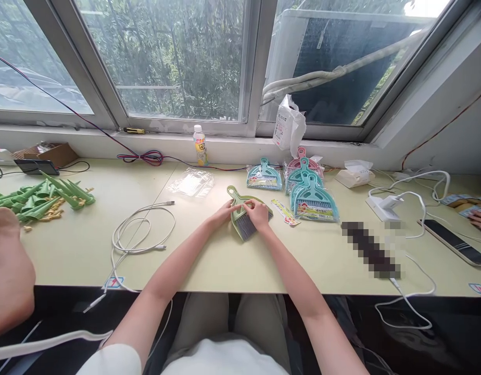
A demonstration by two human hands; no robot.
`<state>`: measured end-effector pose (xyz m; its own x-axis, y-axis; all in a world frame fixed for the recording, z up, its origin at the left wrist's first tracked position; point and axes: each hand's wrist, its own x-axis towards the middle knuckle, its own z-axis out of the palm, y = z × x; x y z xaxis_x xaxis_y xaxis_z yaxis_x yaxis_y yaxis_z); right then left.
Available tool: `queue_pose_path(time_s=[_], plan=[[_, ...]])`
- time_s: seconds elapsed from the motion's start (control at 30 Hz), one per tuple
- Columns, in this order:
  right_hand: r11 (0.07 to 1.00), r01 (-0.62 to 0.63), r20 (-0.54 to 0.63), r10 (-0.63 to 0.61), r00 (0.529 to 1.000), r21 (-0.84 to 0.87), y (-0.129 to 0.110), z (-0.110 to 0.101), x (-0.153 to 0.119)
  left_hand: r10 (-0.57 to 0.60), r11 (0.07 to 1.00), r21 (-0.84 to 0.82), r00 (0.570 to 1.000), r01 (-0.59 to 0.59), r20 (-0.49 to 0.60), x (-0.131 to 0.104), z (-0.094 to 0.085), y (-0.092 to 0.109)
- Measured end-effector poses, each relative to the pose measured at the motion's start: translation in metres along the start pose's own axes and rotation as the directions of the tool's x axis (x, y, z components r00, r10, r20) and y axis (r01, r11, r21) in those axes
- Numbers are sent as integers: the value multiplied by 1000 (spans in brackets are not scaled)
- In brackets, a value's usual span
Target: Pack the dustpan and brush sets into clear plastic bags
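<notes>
A green dustpan (234, 194) with a small brush (246, 228) lying in it rests on the pale table in front of me. My left hand (224, 212) holds the dustpan's left side near the handle, fingers closed on it. My right hand (257, 213) is closed at the brush's upper part, over the dustpan. The brush's dark bristles point toward me. A printed card (285, 212) lies just right of the dustpan. Farther right are several bagged dustpan sets, blue ones (313, 195) and a pink one (302, 156).
An empty plastic bag (191, 182) and a bottle (200, 146) are behind. White cables (125, 234) coil at left, near green leafy pieces (37, 200) and another person's arm (10, 271). At right are a power strip (383, 208), a phone (455, 242) and another person's hand (480, 221).
</notes>
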<state>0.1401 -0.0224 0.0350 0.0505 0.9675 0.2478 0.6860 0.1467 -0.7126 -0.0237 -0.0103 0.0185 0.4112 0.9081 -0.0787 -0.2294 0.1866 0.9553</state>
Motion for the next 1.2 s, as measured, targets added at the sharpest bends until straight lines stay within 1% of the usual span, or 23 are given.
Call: queue_pose_path(time_s=[0.03,0.07,0.1,0.13,0.17,0.2,0.23,0.3,0.33,0.37,0.43,0.53,0.63,0.8,0.9,1.07,1.13,1.2], plan=[[999,21,-28,-20,999,48,6,-3,5,24,999,-24,999,-24,-26,0,-2,-1],[996,44,-82,-38,996,74,13,-7,10,47,998,-45,997,-50,-66,-1,-5,-1],[996,60,-150,-50,987,66,20,-11,14,59,996,-67,992,-66,-109,-1,-10,0],[998,61,-209,-55,976,22,27,-15,18,62,993,-93,987,-76,-150,0,-15,2],[998,42,-239,-52,970,-47,35,-19,21,61,989,-122,979,-86,-193,0,-22,5],[992,7,-227,-36,973,-126,41,-21,23,56,984,-153,969,-94,-240,0,-28,7],[978,-38,-182,0,983,-205,47,-22,24,49,978,-183,957,-104,-284,0,-34,10],[935,-113,-65,97,993,-337,54,-21,22,45,964,-229,937,-132,-348,-1,-43,15],[916,-121,-15,125,992,-382,56,-19,20,53,959,-240,929,-149,-365,-2,-45,16],[906,-108,26,130,991,-408,56,-17,19,65,956,-241,925,-165,-375,-3,-47,17],[912,-49,88,92,992,-408,52,-14,17,97,954,-230,922,-194,-374,-5,-48,18],[943,28,151,24,988,-331,46,-13,18,119,952,-224,926,-209,-359,-6,-47,16],[952,45,182,11,983,-302,43,-18,20,94,954,-233,928,-187,-360,-5,-47,15],[924,60,252,40,967,-377,43,-30,18,17,969,-221,922,-110,-387,-1,-52,13],[915,51,253,57,966,-400,45,-37,18,16,971,-215,926,-104,-377,0,-55,13],[936,-75,254,169,952,-343,51,-44,22,-5,976,-202,924,-78,-382,1,-54,13],[936,-78,232,165,959,-343,53,-45,23,5,980,-181,930,-77,-367,0,-52,14],[934,-52,203,130,970,-353,54,-45,24,18,984,-160,935,-80,-354,-1,-50,16]])
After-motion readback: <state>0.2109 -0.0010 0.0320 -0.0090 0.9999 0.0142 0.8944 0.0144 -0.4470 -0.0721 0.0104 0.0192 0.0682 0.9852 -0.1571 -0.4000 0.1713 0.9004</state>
